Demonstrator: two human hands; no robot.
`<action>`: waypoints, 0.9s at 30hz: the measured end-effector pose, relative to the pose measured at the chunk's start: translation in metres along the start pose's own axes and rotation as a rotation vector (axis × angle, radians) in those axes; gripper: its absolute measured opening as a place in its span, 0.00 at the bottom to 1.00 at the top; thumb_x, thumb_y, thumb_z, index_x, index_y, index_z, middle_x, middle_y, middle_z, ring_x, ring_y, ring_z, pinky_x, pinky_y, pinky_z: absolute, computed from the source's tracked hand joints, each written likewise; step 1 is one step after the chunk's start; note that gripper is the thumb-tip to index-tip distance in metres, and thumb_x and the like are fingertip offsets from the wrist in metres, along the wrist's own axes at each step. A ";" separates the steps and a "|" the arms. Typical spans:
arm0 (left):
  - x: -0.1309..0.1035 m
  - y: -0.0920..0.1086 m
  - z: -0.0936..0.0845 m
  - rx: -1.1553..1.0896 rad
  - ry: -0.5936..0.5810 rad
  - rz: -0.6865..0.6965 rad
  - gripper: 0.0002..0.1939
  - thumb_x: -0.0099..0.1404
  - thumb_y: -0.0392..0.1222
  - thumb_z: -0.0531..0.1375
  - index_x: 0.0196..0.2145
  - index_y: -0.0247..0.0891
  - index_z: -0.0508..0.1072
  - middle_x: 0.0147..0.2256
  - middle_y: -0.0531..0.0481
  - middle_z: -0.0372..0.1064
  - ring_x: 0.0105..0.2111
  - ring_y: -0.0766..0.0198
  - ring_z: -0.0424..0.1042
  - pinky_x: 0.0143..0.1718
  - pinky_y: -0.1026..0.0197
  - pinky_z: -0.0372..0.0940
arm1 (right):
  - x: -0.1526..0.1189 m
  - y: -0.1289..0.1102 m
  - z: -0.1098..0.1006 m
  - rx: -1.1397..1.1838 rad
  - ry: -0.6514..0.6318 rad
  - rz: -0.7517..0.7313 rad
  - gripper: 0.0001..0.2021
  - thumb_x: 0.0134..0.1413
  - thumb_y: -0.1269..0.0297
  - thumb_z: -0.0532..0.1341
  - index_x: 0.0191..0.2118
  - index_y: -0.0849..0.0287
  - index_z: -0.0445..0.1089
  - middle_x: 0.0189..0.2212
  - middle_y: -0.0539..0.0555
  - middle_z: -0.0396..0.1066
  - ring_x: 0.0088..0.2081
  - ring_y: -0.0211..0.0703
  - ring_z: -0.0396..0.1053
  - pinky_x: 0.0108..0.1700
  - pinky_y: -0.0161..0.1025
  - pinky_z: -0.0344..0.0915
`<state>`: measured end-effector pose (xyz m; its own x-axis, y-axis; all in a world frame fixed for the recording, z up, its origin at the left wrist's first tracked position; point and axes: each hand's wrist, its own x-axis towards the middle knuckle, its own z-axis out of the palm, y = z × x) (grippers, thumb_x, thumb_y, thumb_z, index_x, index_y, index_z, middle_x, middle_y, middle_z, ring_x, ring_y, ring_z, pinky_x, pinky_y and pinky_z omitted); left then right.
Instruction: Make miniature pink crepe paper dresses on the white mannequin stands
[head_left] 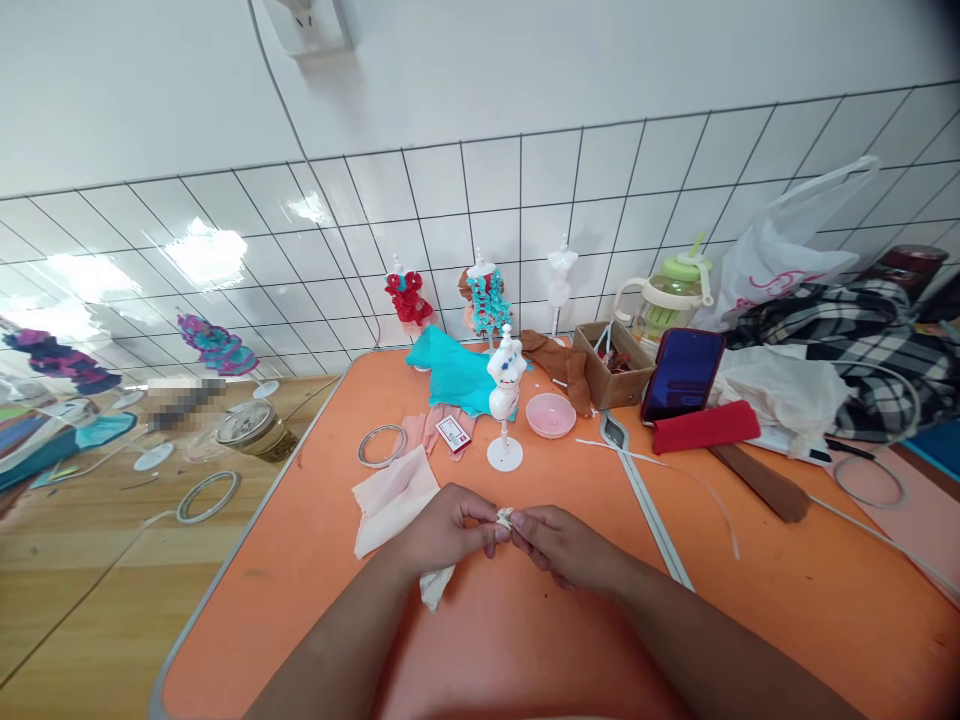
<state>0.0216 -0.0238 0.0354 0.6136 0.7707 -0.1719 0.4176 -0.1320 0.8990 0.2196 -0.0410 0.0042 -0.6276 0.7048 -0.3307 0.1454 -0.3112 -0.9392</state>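
Between the fingertips of both hands is a small cream fabric piece, bunched up. My left hand pinches its left side, and my right hand pinches its right side. Beside and partly beneath my left hand lies cream cloth, with a strip of it showing below the wrist. Just beyond the hands a small white mannequin stands upright on its round base, with blue bits on its chest. A pink dish sits to its right.
Tape rolls, a tag and turquoise cloth lie left of the mannequin. Scissors, a cardboard box, a phone and red cloth are at right. Dressed mannequins stand by the wall.
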 end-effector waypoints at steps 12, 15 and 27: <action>0.005 -0.008 0.005 -0.155 0.144 0.005 0.16 0.62 0.49 0.59 0.28 0.35 0.79 0.26 0.47 0.76 0.30 0.62 0.73 0.37 0.62 0.67 | 0.004 0.005 -0.011 0.020 0.324 -0.116 0.26 0.56 0.38 0.45 0.27 0.58 0.58 0.17 0.42 0.45 0.16 0.30 0.43 0.17 0.30 0.44; 0.005 -0.008 0.005 -0.154 0.161 -0.013 0.15 0.62 0.49 0.59 0.27 0.35 0.79 0.25 0.48 0.75 0.29 0.63 0.73 0.38 0.62 0.67 | 0.001 0.002 -0.022 -0.092 0.381 -0.185 0.25 0.59 0.41 0.45 0.30 0.59 0.62 0.18 0.43 0.47 0.18 0.32 0.45 0.20 0.31 0.45; 0.005 -0.011 0.010 0.349 0.092 0.137 0.16 0.66 0.45 0.54 0.25 0.40 0.76 0.22 0.55 0.72 0.24 0.68 0.69 0.44 0.61 0.64 | 0.005 0.005 0.000 -0.318 0.451 -0.234 0.15 0.55 0.52 0.57 0.38 0.59 0.68 0.22 0.46 0.60 0.25 0.36 0.58 0.28 0.32 0.54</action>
<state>0.0267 -0.0244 0.0208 0.6231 0.7821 -0.0087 0.5490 -0.4294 0.7171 0.2175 -0.0386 -0.0018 -0.2945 0.9542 -0.0534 0.3080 0.0419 -0.9505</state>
